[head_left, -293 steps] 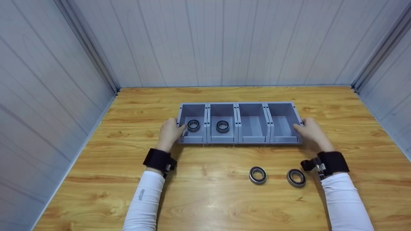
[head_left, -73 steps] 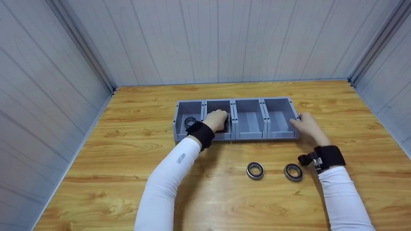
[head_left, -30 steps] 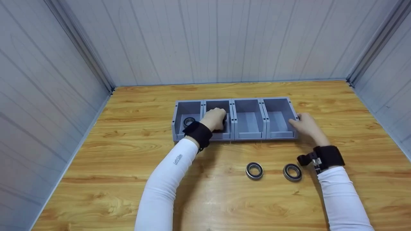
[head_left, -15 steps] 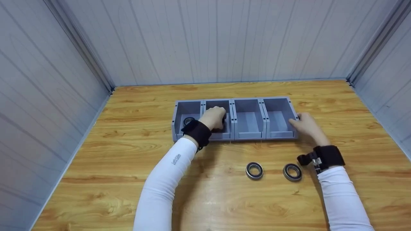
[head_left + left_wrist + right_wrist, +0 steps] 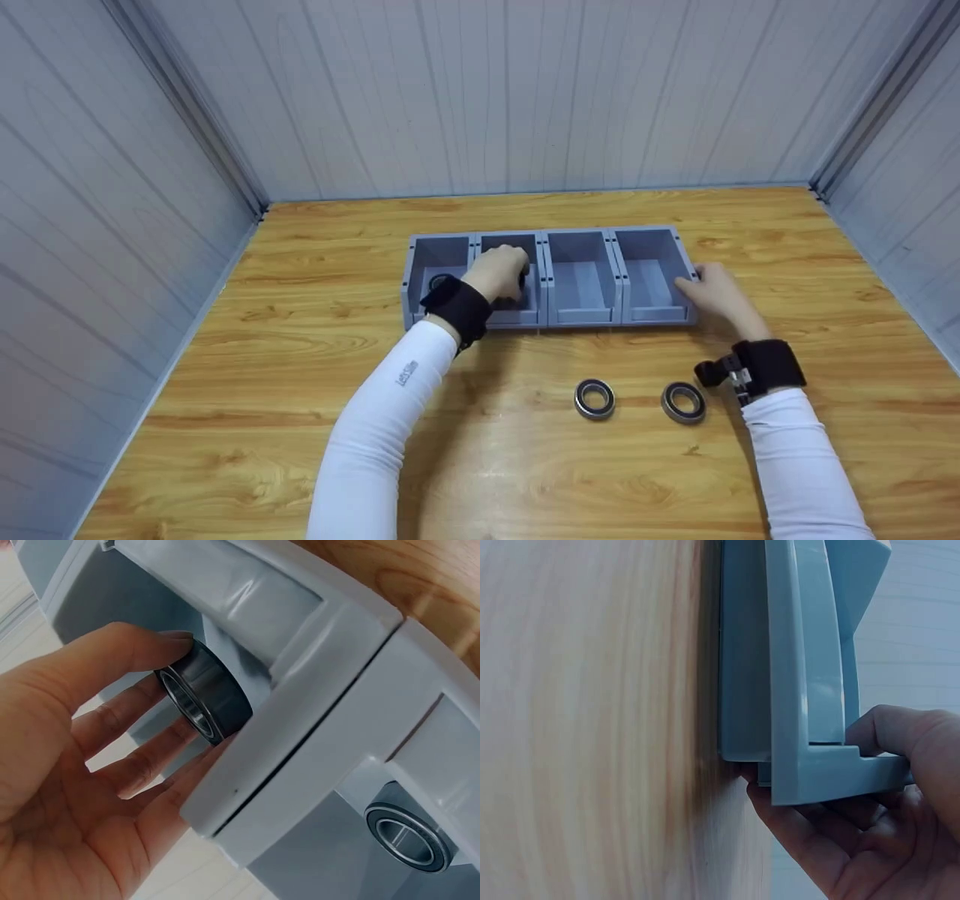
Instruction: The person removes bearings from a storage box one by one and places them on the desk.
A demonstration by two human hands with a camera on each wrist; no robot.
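A row of joined grey plastic bins lies on the wooden table. My left hand reaches into the second bin from the left. There its thumb and fingers pinch a black-sealed ball bearing, tilted on its side close to the bin's front lip in the left wrist view. In the leftmost bin sits another bearing, partly hidden by my wrist in the head view. At the far right end, my right hand grips the outer bin wall, thumb inside and fingers outside and beneath.
Two more bearings, a left one and a right one, lie flat on the table in front of the bins. The right one is close to my right wrist camera. Pale panel walls enclose the back and sides.
My left hand has gone from the row's left end into the second bin and taken hold of its bearing. Lately it shifts only slightly. My right hand keeps its grip on the right end.
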